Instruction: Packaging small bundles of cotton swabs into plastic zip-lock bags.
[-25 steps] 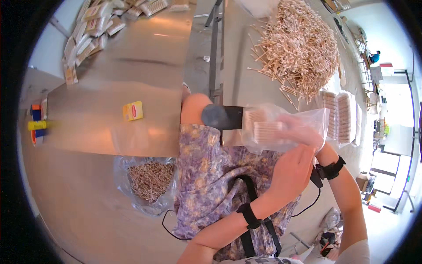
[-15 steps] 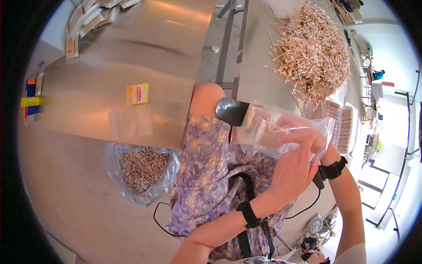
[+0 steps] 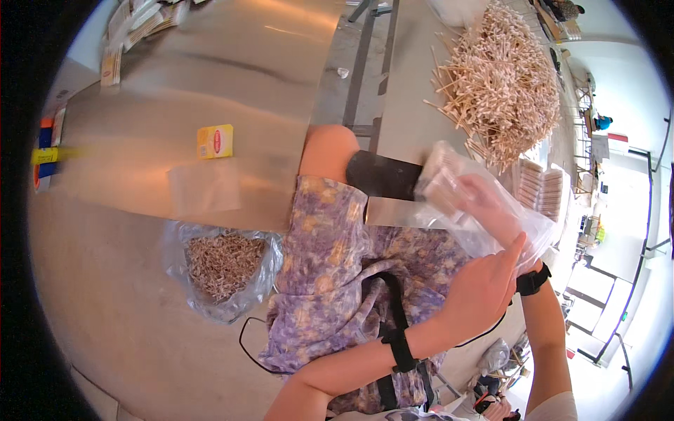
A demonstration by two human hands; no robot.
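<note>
A clear plastic bag (image 3: 530, 221) is drawn over my right hand (image 3: 491, 203), which reaches inside it. At the bag's far end lies a bundle of cotton swabs (image 3: 442, 191), blurred by motion, with my right fingers closed on it. My left hand (image 3: 481, 291) pinches the bag's mouth near my right wrist, its fingers pressed together. A flat black strip (image 3: 386, 175) juts out beyond the bundle, over the table edge and close to my knee. Just right of the bag, rows of bundled swabs (image 3: 539, 188) lie stacked.
A large heap of loose cotton swabs (image 3: 502, 88) covers the right table. On the metal table (image 3: 260, 105) are a yellow card (image 3: 215, 142) and a flat clear bag (image 3: 203, 188). Packed swabs (image 3: 140, 28) lie far left, tape rolls (image 3: 45, 156) below. A lined bin (image 3: 225, 266) holds swabs.
My right hand and the swab bundle have moved right, away from the black strip, uncovering more of it. The bag has slid further back over my right wrist, with my left hand following.
</note>
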